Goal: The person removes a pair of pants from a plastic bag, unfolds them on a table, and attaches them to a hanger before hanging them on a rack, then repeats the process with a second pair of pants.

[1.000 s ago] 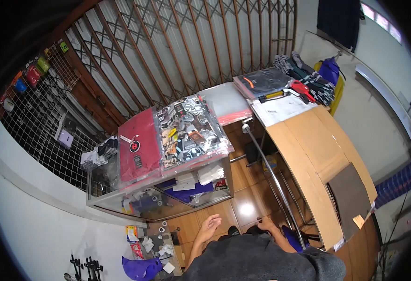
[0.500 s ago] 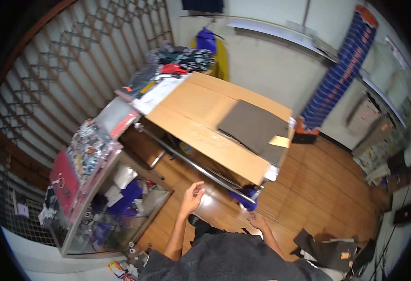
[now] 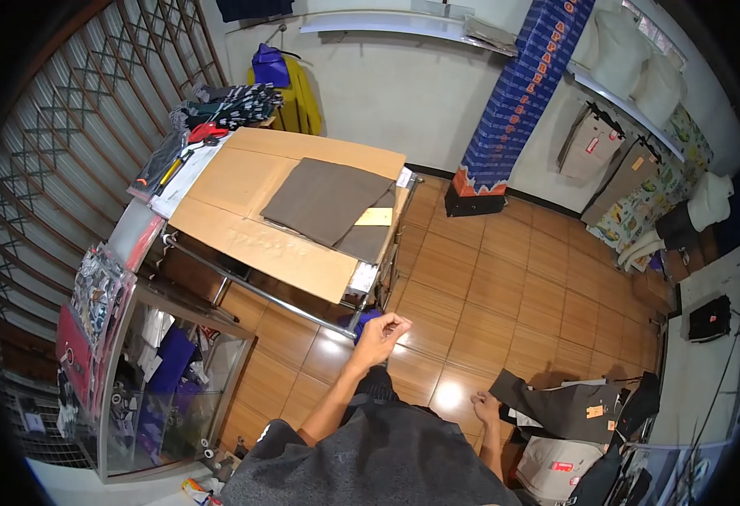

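Dark garment [image 3: 562, 411] lies near right fingers [image 3: 478, 397], half-curled, empty; left fingers [image 3: 396, 320] likewise.

Clothes shop, w/ glass display cab. [image 3: 118, 379], mannequin torsos [image 3: 617, 44], tagged garments [image 3: 590, 145] on wall [image 3: 539, 153] & "APPAREL" on pillar [image 3: 513, 105]

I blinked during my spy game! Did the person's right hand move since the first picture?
Yes. The right hand has moved away from the metal rail, toward the dark clothes at the lower right.
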`<action>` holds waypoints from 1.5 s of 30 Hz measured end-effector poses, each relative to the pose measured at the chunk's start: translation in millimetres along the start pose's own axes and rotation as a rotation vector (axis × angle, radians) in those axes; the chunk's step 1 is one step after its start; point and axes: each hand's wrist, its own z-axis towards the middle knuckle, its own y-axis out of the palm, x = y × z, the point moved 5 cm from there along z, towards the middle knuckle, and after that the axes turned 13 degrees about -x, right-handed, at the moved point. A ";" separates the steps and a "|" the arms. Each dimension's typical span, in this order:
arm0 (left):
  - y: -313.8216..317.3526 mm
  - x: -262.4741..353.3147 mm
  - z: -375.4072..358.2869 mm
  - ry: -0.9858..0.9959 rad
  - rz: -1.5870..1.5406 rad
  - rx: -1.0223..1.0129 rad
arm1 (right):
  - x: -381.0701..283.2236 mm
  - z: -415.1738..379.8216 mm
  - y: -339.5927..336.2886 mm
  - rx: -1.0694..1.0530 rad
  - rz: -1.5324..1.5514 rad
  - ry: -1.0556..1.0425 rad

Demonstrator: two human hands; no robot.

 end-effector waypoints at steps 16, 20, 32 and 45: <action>-119.9 27.9 152.5 -0.427 0.893 0.609 | -272.0 181.6 -38.0 -0.319 -0.035 -0.475; -110.2 28.1 182.4 -0.645 1.000 0.495 | -345.5 225.0 -64.4 -0.315 -0.016 -0.589; -114.9 27.4 203.7 -0.832 0.937 0.499 | -654.8 244.3 -8.5 -0.622 -0.158 -1.048; -138.3 40.8 240.3 -0.843 0.460 1.119 | -819.9 242.1 136.5 -1.120 -0.525 -1.511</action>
